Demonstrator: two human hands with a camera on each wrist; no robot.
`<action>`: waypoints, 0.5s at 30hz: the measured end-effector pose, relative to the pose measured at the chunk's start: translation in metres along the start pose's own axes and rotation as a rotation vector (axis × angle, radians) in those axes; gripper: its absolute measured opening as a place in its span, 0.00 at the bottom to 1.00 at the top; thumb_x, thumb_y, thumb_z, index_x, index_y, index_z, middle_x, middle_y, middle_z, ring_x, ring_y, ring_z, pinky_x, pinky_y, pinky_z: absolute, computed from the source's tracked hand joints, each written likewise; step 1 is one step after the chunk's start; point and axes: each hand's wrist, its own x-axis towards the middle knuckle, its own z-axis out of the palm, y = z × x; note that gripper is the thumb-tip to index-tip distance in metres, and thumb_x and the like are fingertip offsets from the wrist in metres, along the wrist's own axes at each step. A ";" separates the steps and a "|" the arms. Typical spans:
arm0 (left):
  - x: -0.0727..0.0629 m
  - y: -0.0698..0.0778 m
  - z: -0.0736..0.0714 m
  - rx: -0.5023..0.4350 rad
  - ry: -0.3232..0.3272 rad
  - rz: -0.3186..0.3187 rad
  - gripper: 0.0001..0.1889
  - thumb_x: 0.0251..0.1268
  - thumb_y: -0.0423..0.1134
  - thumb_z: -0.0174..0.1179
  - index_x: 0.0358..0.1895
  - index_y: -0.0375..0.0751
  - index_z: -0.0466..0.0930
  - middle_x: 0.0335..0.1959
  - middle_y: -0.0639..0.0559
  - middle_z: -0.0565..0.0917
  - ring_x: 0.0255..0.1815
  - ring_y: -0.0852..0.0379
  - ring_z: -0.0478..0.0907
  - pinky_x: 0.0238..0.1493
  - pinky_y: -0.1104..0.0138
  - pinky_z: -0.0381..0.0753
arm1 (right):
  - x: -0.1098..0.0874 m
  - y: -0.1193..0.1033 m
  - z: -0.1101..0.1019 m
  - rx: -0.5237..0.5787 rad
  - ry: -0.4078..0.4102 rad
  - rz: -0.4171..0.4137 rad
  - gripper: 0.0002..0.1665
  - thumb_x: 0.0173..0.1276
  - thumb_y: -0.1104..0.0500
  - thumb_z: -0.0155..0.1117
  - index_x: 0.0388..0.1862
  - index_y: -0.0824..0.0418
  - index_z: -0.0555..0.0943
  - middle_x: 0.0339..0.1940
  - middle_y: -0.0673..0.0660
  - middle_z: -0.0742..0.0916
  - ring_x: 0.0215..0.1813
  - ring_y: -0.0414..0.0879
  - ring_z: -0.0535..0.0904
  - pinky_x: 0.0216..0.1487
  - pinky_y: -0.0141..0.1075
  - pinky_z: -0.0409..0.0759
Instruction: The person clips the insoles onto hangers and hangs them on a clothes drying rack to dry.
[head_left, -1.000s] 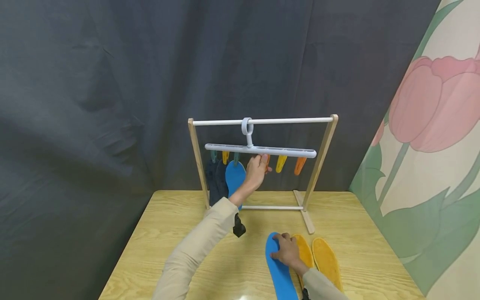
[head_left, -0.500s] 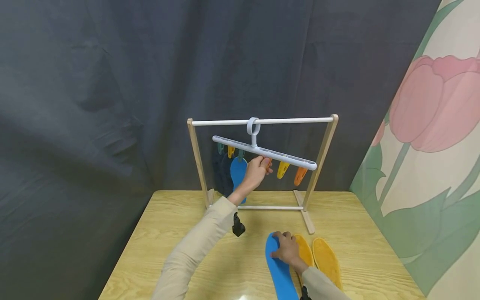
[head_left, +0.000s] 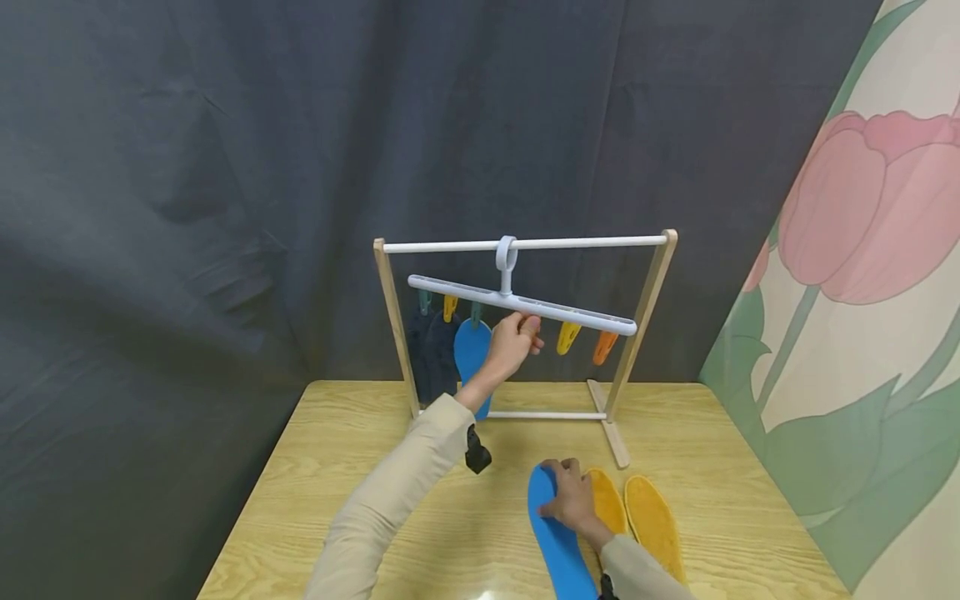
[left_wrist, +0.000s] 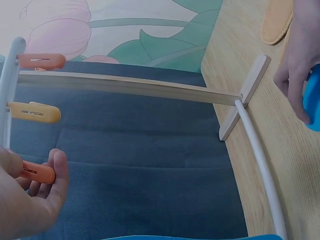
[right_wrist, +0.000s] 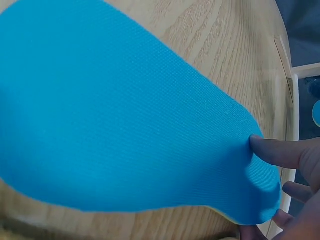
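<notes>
A pale blue clip hanger hangs by its ring from a white rod, slanting down to the right. Below its bar my left hand pinches an orange clothes clip between thumb and fingers. The yellow clip and another orange clip to its right hold nothing. To the left of that hand, a blue insole hangs from a green clip. My right hand holds a second blue insole by its narrow end, thumb at one edge and fingers at the other.
Two yellow insoles lie right of the right hand, one partly hidden under it. Dark cloth pieces hang at the hanger's left. The drying rack's wooden post and foot stand on the table.
The hanger has swung from nearly level to a slant, its right end now lower, and its ring sits slightly farther right. My right hand and the blue insole have shifted slightly left.
</notes>
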 end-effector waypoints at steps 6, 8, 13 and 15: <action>0.000 0.000 0.000 0.004 0.002 0.005 0.16 0.78 0.38 0.51 0.52 0.25 0.78 0.40 0.37 0.83 0.34 0.46 0.84 0.34 0.65 0.85 | 0.000 -0.003 -0.001 0.051 -0.006 0.019 0.48 0.34 0.66 0.88 0.59 0.68 0.76 0.49 0.74 0.74 0.43 0.70 0.74 0.42 0.60 0.76; -0.001 0.000 -0.001 -0.003 -0.004 -0.002 0.16 0.78 0.38 0.50 0.53 0.26 0.78 0.41 0.38 0.83 0.35 0.46 0.84 0.35 0.64 0.85 | 0.000 -0.004 -0.002 0.057 -0.016 0.048 0.51 0.34 0.66 0.88 0.61 0.70 0.74 0.47 0.75 0.74 0.43 0.71 0.74 0.42 0.61 0.78; -0.001 0.001 -0.001 -0.036 -0.006 -0.003 0.16 0.78 0.38 0.51 0.52 0.26 0.78 0.42 0.37 0.83 0.36 0.44 0.84 0.40 0.54 0.85 | 0.001 -0.003 0.000 0.028 -0.024 0.070 0.55 0.35 0.63 0.88 0.63 0.74 0.70 0.44 0.75 0.76 0.42 0.68 0.76 0.43 0.59 0.78; -0.001 0.000 -0.001 -0.040 0.002 0.008 0.15 0.78 0.37 0.51 0.51 0.25 0.79 0.41 0.37 0.83 0.35 0.43 0.85 0.39 0.53 0.85 | 0.001 -0.001 0.001 0.049 -0.027 0.063 0.55 0.36 0.64 0.88 0.65 0.73 0.70 0.45 0.73 0.76 0.39 0.65 0.76 0.41 0.57 0.79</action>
